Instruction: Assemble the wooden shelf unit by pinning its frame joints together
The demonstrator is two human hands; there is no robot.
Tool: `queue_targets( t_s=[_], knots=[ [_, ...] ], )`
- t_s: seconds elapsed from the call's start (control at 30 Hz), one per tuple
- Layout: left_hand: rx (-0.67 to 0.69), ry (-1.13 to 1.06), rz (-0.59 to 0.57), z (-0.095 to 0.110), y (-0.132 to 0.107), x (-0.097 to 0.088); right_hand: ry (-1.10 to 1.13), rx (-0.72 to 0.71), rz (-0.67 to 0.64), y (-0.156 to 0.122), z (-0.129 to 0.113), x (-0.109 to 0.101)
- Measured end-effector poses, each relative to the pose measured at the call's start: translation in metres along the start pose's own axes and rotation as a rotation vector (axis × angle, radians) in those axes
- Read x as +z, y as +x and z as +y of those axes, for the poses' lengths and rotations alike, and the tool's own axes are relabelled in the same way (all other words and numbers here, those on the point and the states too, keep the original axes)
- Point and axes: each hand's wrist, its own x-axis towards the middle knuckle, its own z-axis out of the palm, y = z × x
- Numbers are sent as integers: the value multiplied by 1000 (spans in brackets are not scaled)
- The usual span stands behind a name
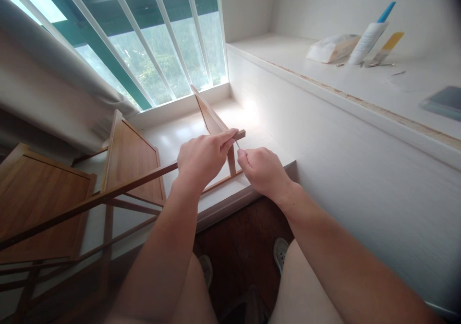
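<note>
Around a wooden rail [144,179], the left hand [203,156] wraps (right hand [264,170] pinches a rod [236,144]).

Left hand [203,156] and right hand [264,173] ringless, forearms [331,240] bare. Right shoe [280,253] pale, greyish top; left shoe [206,269] pale too, partly hidden behind left leg [192,293].

The left hand [201,156] is back upward, its fingers [226,136] pinched together. Just to the right of those fingers, the right hand [264,170] is curled, thumb [243,158] against its folded fingers. The left forearm [169,237] and right forearm [334,237] converge behind them.
</note>
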Motion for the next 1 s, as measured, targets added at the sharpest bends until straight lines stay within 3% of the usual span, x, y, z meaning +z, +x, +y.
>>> queue_targets(
  t_s=[0.63,0.83,1.0],
  knots=[
    [0,0,1,-1,0,1,138,-5,24,3,3,-6],
    [17,11,16,-3,-1,1,364,62,-93,3,4,-7],
    [17,20,12,-1,-1,1,553,132,-110,4,5,-3]
  ],
)
